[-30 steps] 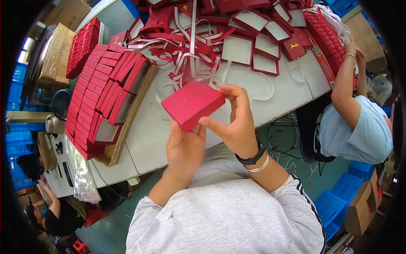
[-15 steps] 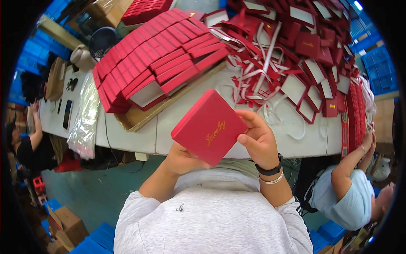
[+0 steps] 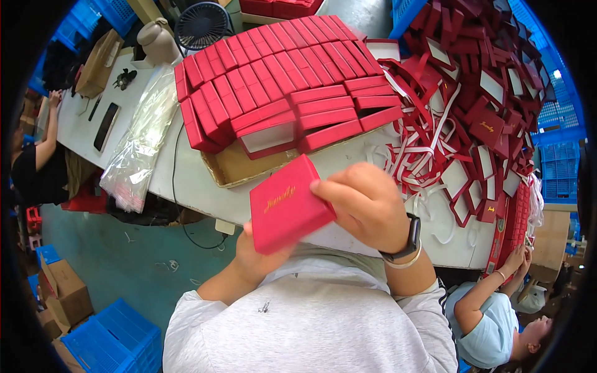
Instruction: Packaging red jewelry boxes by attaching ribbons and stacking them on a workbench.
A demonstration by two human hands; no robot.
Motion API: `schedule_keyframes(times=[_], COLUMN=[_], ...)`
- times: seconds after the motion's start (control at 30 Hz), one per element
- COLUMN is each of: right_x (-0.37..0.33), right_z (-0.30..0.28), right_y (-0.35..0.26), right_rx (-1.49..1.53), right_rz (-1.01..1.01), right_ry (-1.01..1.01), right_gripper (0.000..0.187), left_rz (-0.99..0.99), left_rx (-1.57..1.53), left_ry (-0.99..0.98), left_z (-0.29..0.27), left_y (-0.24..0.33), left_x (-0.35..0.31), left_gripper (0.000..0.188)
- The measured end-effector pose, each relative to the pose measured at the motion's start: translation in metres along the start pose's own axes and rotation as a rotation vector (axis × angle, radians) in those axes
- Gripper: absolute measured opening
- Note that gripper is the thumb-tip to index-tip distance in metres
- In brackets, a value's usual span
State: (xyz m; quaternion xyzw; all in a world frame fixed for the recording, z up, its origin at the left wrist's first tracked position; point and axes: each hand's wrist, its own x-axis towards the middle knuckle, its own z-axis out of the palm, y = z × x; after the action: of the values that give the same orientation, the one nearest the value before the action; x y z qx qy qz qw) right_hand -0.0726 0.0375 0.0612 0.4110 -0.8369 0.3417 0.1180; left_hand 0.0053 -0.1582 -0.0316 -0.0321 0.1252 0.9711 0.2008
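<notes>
A red square jewelry box (image 3: 289, 208) with gold lettering is held up in front of my chest, tilted. My left hand (image 3: 261, 255) supports its lower left corner, with most of the fingers hidden behind it. My right hand (image 3: 367, 205), wearing a dark wristband, pinches the box's right edge between thumb and curled fingers. Beyond it, rows of closed red boxes (image 3: 273, 68) are stacked in a shallow cardboard tray (image 3: 227, 165). One box (image 3: 270, 137) at the stack's near side shows its white inside.
Tangled red and white ribbons (image 3: 429, 133) lie right of the stack, beside a large heap of red boxes (image 3: 491, 124). Clear plastic bags (image 3: 140, 143), a phone (image 3: 107, 127) and a fan (image 3: 202, 26) are at the left. Another person (image 3: 491, 317) works at the right.
The box has turned in my hands and tilted. My right hand has moved over its upper right edge. The whole view has swung left, shifting the table contents rightward.
</notes>
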Motion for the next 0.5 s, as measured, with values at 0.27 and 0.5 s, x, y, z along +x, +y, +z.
schedule_keyframes(times=[0.27, 0.5], right_x=[0.038, 0.036], right_z=[0.041, 0.056], right_y=[0.046, 0.051], right_rx=[-0.279, -0.385], right_rz=[0.043, 0.192], right_ry=[0.047, 0.093], right_gripper=[0.032, 0.039], left_rz=[-0.038, 0.721], left_rx=[-0.041, 1.949], left_ry=[0.382, 0.349], left_z=[-0.005, 0.005], left_y=[0.046, 0.074], left_x=[0.034, 0.036], left_gripper=[0.032, 0.042])
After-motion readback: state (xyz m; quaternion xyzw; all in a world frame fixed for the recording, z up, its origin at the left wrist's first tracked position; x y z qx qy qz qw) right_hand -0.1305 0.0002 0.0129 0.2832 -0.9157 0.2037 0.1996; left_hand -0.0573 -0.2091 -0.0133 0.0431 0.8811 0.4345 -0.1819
